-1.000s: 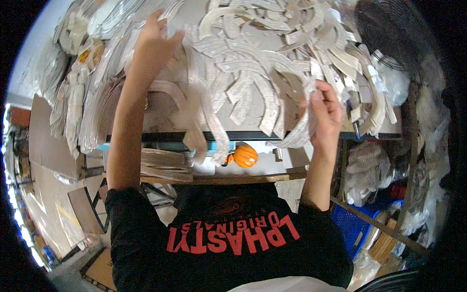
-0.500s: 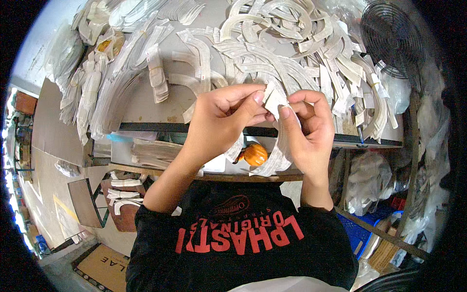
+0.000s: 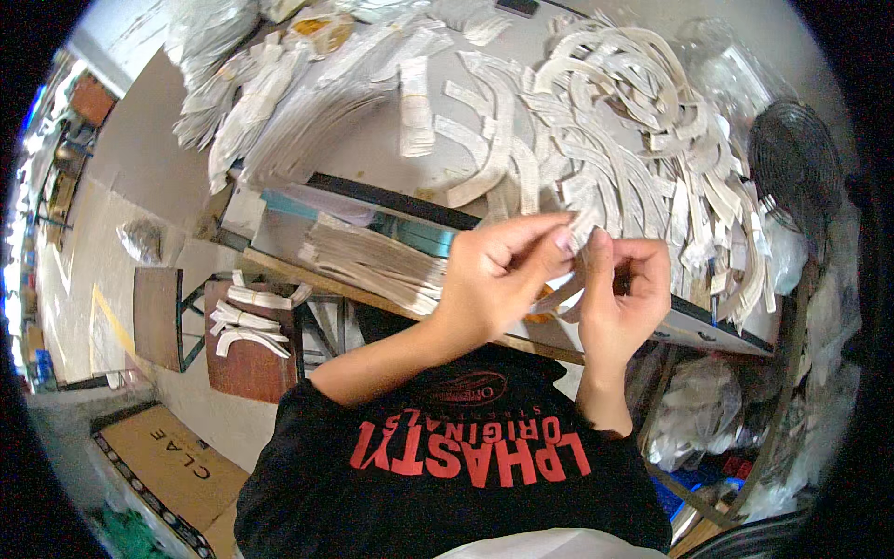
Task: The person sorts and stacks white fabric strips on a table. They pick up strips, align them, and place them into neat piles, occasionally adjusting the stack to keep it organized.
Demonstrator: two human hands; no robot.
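Observation:
Both of my hands are raised at the front edge of the worktable, holding an off-white curved fabric strip (image 3: 581, 224) between them. My left hand (image 3: 503, 275) pinches one end with thumb and forefinger. Close beside it, my right hand (image 3: 626, 289) grips the strip with thumb against bent fingers. Part of the strip hangs below, between the hands, mostly hidden by the fingers. Beyond them on the table lies a loose heap of similar curved strips (image 3: 610, 168). A bundled stack of strips (image 3: 415, 107) lies farther left.
Below the tabletop, a shelf holds a stack of flat strips (image 3: 372, 261). More strips lie on a brown stool (image 3: 256, 368) at left. A black fan (image 3: 796, 163) stands at far right, with plastic bags (image 3: 694, 410) below. Flattened cardboard (image 3: 172, 466) lies on the floor at lower left.
The whole view has turned, so the table now slants and sits farther right. My hands keep their pinch on the strip and appear lower and farther right.

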